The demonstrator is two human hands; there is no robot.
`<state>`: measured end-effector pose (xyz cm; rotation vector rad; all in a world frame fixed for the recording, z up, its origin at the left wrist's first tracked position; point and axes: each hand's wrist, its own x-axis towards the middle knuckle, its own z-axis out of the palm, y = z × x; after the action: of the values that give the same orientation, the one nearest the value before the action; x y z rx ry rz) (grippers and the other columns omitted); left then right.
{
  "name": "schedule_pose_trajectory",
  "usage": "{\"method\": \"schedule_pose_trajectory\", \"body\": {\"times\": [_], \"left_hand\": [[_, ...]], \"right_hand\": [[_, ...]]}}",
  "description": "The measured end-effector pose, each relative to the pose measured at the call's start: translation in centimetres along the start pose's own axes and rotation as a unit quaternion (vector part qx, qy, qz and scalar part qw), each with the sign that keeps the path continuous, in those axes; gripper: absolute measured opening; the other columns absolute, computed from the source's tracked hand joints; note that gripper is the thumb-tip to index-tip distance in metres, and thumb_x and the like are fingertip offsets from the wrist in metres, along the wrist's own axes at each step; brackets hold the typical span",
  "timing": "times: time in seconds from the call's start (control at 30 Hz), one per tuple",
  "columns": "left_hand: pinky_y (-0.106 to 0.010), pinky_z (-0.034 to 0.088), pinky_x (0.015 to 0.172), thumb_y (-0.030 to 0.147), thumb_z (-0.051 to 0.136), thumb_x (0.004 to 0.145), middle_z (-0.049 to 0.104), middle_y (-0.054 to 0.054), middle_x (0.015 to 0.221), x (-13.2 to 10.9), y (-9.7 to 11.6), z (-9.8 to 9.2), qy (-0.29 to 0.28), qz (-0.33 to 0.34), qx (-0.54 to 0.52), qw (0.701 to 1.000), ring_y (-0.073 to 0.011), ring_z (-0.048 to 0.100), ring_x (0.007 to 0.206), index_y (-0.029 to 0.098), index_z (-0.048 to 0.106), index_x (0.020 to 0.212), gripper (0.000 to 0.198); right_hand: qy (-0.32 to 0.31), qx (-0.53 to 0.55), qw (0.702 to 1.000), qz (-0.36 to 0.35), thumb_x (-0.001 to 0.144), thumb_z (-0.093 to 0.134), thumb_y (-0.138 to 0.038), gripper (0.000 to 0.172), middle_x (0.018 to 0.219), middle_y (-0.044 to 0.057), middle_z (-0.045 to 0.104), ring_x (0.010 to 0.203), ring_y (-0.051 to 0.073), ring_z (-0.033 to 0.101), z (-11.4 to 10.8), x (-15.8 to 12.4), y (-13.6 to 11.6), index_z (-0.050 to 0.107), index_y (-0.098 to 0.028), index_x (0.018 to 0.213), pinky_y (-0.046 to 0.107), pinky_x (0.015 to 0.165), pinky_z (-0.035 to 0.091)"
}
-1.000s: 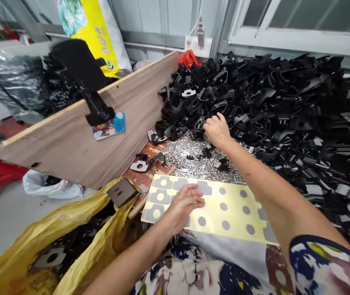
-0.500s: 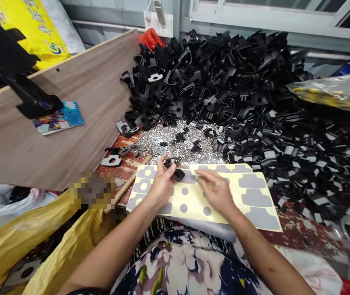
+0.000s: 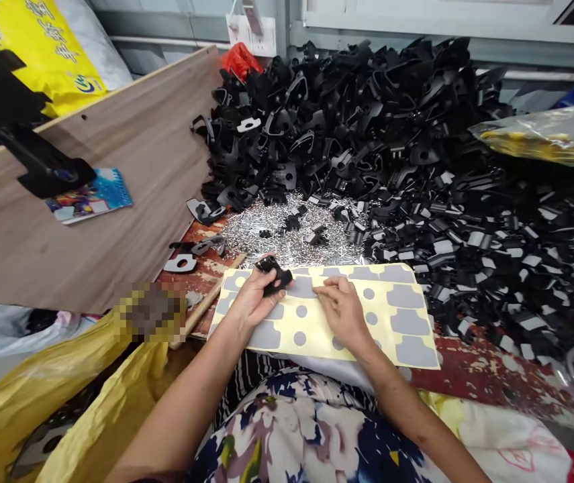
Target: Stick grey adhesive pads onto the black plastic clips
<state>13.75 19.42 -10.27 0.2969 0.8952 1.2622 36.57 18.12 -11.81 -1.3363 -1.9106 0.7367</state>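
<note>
Clock directions run from the middle of the pale yellow backing sheet with grey stickers (image 3: 287, 328), which lies along the near edge of the worn, red-painted tabletop (image 3: 472, 362). The left hand (image 3: 252, 296) is curled around a small black moulded plastic part (image 3: 275, 275), gripping it between thumb and fingers above the sheet at 10 o'clock. The right hand (image 3: 346, 312) is at the left hand's 3 o'clock, its fingertips drawn close together over a grey sticker; whether they pinch its edge cannot be told.

A glittering heap of silver metal pins (image 3: 254, 225) spreads at 11 o'clock, just past the sheet. A tall pile of black plastic parts (image 3: 392, 127) rises at 1 o'clock, and smaller black pieces with pale grey faces (image 3: 488, 251) are scattered toward 2 and 3. A flat grey-faced part with a round hole (image 3: 180, 263) lies between 9 and 10, near a thin wooden stick (image 3: 206, 302) at 9. A brown wood-grain board (image 3: 150, 147) stands at 10; a crumpled yellow plastic bag (image 3: 100, 402) gapes between 8 and 9.
</note>
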Motion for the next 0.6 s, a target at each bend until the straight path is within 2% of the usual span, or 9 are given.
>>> {"method": "schedule_pose_trajectory", "body": {"times": [0.1,0.17,0.2,0.27,0.33,0.43,0.6], "left_hand": [[-0.019,0.052,0.054,0.014,0.086,0.078,0.064,-0.002,0.086,0.5,-0.1,0.0,0.026,-0.002,-0.010,1.000,-0.0193,0.072,0.078,0.021,0.059,0.107,0.041],[-0.020,0.053,0.057,0.016,0.088,0.076,0.062,-0.001,0.089,0.4,-0.1,0.2,0.027,0.009,0.001,1.000,-0.0169,0.068,0.077,0.022,0.061,0.113,0.046],[-0.021,0.054,0.059,0.017,0.089,0.076,0.061,0.000,0.091,0.1,0.0,0.4,0.020,0.017,0.013,1.000,-0.0154,0.066,0.077,0.024,0.062,0.118,0.051],[-0.024,0.056,0.064,0.021,0.091,0.075,0.060,0.001,0.096,-0.9,0.2,0.9,-0.010,0.026,0.038,0.999,-0.0136,0.062,0.077,0.030,0.062,0.129,0.062],[-0.025,0.057,0.066,0.031,0.091,0.078,0.061,-0.001,0.100,-2.2,0.3,1.7,-0.060,0.017,0.047,0.997,-0.0142,0.060,0.080,0.033,0.062,0.134,0.064],[-0.027,0.056,0.066,0.049,0.086,0.084,0.063,-0.005,0.105,-4.0,0.3,3.0,-0.112,-0.007,0.025,0.993,-0.0154,0.058,0.080,0.032,0.064,0.134,0.057],[-0.031,0.054,0.066,0.057,0.079,0.088,0.064,-0.009,0.109,-4.9,-0.4,4.1,-0.129,-0.020,0.004,0.991,-0.0203,0.061,0.083,0.029,0.064,0.134,0.056]], "right_hand": [[-0.169,0.087,0.981,-0.019,0.100,0.063,-0.032,0.023,0.127,0.009,0.066,0.124,0.030,0.059,-2.6,0.3,-0.2,0.083,-0.028,0.090,0.050,0.108,0.049],[-0.236,0.155,0.959,-0.034,0.100,0.065,-0.038,0.023,0.131,0.009,0.066,0.126,0.030,0.060,-4.2,0.5,-0.5,0.081,-0.026,0.088,0.049,0.110,0.048],[-0.235,0.184,0.954,-0.031,0.099,0.066,-0.040,0.022,0.128,0.010,0.067,0.123,0.029,0.062,-4.8,0.5,-0.8,0.079,-0.024,0.091,0.047,0.108,0.050],[-0.179,0.210,0.961,-0.004,0.097,0.068,-0.041,0.019,0.111,0.009,0.070,0.106,0.026,0.067,-5.5,0.6,-1.5,0.073,-0.023,0.093,0.042,0.096,0.055],[-0.101,0.175,0.979,0.017,0.095,0.069,-0.038,0.016,0.091,0.005,0.069,0.089,0.023,0.065,-5.5,0.6,-2.4,0.068,-0.023,0.090,0.037,0.083,0.055],[-0.018,0.086,0.996,0.001,0.094,0.069,-0.032,0.011,0.087,0.004,0.069,0.086,0.023,0.063,-5.0,0.8,-3.6,0.069,-0.024,0.088,0.038,0.082,0.052],[-0.004,0.060,0.998,-0.023,0.095,0.066,-0.029,0.011,0.087,0.002,0.073,0.085,0.023,0.065,-4.2,1.1,-4.3,0.072,-0.025,0.087,0.039,0.083,0.049]]}}
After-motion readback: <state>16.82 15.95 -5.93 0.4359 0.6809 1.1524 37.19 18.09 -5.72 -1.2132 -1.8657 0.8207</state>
